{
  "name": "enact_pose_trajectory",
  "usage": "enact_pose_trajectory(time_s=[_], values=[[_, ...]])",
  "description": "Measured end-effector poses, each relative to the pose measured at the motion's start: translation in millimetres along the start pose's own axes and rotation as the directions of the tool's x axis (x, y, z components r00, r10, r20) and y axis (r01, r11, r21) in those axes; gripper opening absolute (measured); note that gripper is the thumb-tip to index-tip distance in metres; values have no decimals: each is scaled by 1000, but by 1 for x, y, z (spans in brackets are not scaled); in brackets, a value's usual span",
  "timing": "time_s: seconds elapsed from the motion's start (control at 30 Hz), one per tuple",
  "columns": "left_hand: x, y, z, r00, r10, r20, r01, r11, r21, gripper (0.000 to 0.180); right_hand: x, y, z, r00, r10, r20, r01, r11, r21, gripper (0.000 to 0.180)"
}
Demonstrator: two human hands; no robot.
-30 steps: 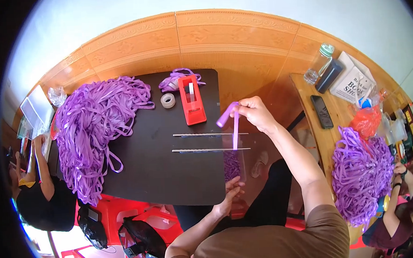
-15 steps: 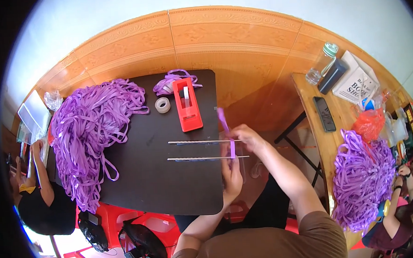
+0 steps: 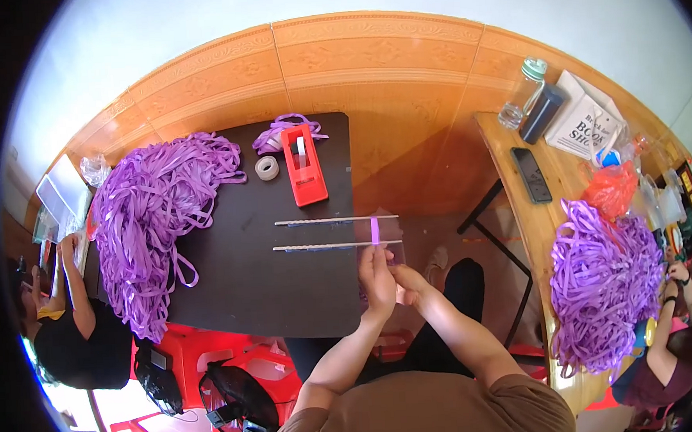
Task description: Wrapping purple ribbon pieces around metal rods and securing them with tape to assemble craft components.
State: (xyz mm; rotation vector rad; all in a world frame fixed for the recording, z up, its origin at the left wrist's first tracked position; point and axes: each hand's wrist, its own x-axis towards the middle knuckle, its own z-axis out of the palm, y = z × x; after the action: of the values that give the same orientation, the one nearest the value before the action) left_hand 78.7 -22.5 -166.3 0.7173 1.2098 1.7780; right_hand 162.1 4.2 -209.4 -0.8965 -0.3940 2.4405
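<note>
Both my hands meet at the near right corner of the black table [image 3: 240, 284]. My left hand [image 3: 378, 275] and my right hand [image 3: 412, 279] pinch the near end of a short purple ribbon strip [image 3: 375, 230]. The strip lies across two thin parallel rods [image 3: 336, 245] that jut out over a clear plastic sheet [image 3: 386, 233] at the table's right edge. A red tape dispenser [image 3: 306, 165] and a roll of clear tape [image 3: 266, 168] sit farther back.
A big heap of purple ribbons [image 3: 154, 218] covers the table's left side. A second heap [image 3: 604, 281] lies on the wooden table at right, with a bottle [image 3: 521, 93], phone [image 3: 531, 173] and orange bag [image 3: 611, 190]. Other people sit at left and right. Red stools stand below.
My right hand has come down from above the rods to the table's near edge, drawing the purple strip flat across both rods. My left hand rose to join it.
</note>
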Motion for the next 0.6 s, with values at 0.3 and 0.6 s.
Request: enact_pose_trajectory(time_s=[0.3,0.6], values=[[-57,16,-36,957,-237,168,241,970,-3,22,-42,26,-20,753,-645,-128,363,570,-737,19],[-74,47,-49,852,-478,213,492,871,-17,25,-71,-12,50,130,-543,829,249,-792,-558,36]])
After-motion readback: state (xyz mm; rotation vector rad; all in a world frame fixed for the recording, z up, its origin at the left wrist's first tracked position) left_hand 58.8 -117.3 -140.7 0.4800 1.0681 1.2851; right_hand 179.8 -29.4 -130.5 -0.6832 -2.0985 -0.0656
